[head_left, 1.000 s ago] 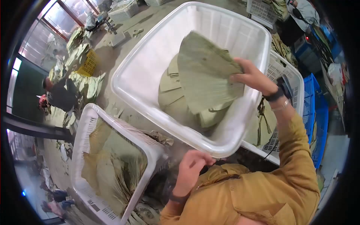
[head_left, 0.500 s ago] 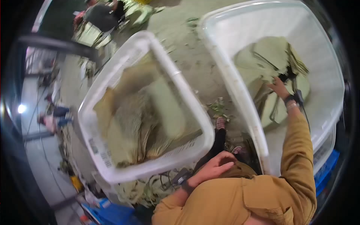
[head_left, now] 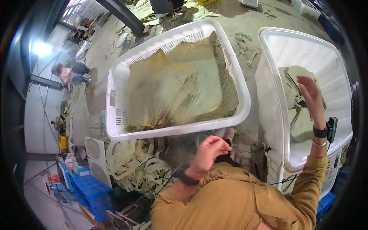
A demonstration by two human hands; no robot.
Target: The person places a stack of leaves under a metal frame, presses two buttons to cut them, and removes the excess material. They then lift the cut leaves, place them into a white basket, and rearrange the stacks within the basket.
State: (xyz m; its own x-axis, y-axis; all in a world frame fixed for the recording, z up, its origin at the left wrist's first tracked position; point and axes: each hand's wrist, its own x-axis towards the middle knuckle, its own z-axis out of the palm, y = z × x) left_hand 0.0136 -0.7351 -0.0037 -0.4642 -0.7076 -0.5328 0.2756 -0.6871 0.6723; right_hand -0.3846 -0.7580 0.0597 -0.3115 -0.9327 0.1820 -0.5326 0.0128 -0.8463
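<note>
My right hand [head_left: 311, 96] is raised over the tall white plastic bin [head_left: 270, 103] on the right, fingers extended and apart, with nothing visible in it. Below it in the bin lie folded bundles of pale green leaf-like sheets [head_left: 301, 128] with dark gaps between them. My left hand [head_left: 210, 153] hovers in front of my body with loosely curled fingers and no object showing in it. Ahead of that hand is a wide white plastic crate [head_left: 176, 132], filled with large, flat, wrinkled yellow-green leaf-like sheets [head_left: 172, 84].
Pale strips [head_left: 134, 165] are heaped on the floor at my lower left, beside a blue plastic crate [head_left: 94, 193]. A dark steel post [head_left: 122, 15] rises behind the wide crate. People [head_left: 71, 73] are at the far left; another person [head_left: 163, 5] is at the top.
My right hand has lifted out of the bundles in the right bin. My left hand has risen slightly and its fingers have curled more. The view has turned, so both containers appear shifted.
</note>
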